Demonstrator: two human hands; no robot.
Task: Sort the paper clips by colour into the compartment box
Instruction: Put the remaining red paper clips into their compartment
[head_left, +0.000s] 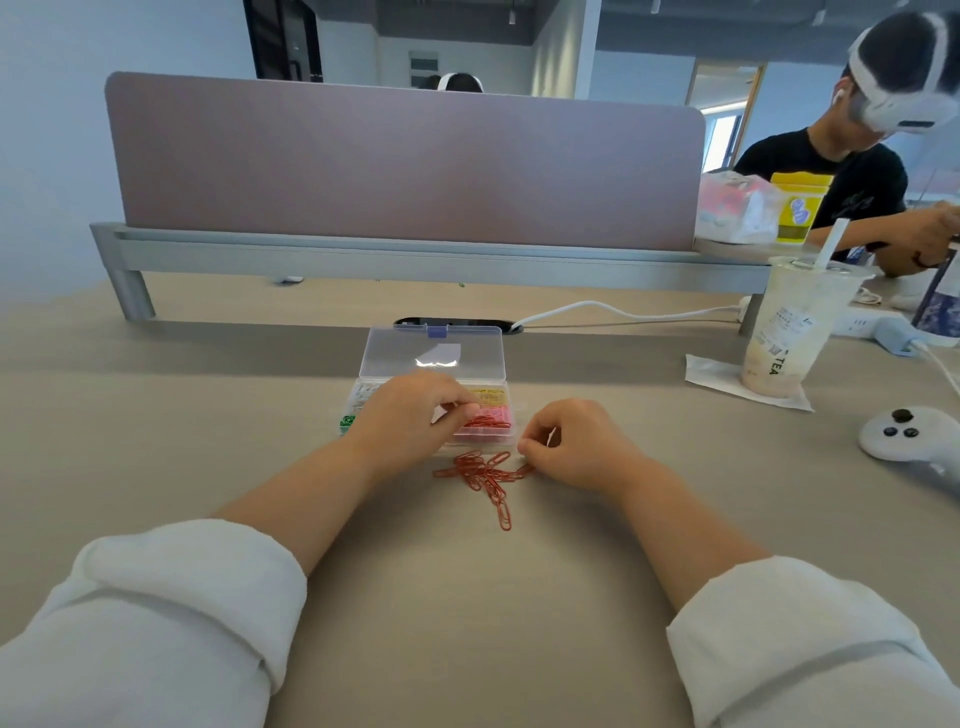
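A clear compartment box (506, 440) with its lid (434, 353) swung open lies on the desk. Yellow clips (488, 396), pink clips (496, 413), red clips (485, 423) and green clips (347, 421) show in its compartments. A loose pile of red paper clips (488, 478) lies on the desk just in front of the box. My left hand (410, 415) hovers over the box with curled fingertips above the red compartment; whether it holds a clip is hidden. My right hand (571, 441) is at the pile's right end, its fingers curled and pinching at a red clip there.
A pink divider screen (405, 166) on a grey rail backs the desk. A plastic tea cup (789, 332) with a straw stands on a napkin at the right, a white controller (909, 436) near it. A white cable (623, 312) runs behind the box. Another person sits at far right.
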